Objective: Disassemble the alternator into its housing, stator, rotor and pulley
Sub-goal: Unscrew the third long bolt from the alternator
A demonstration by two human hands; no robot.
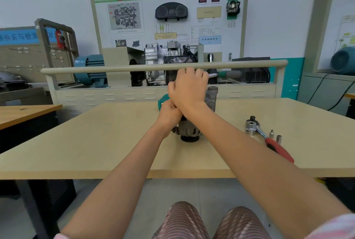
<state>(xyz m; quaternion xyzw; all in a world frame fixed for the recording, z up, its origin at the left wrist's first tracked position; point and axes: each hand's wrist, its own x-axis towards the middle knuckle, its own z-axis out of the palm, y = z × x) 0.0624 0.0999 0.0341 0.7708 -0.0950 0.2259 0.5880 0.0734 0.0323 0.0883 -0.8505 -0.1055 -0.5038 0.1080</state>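
While both hands, left hand & right hand, hold tools on the alternator, grip closed tight, push the wrench at 3 o'clock slow & steady.

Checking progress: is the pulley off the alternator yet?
Still on: the pulley sits at the near end of the alternator on the table.

Both hands on alternator, table centre. Right hand grips a tool; left hand clenched below. Ratchet at 3 o'clock.

Both hands forward, fingers curled
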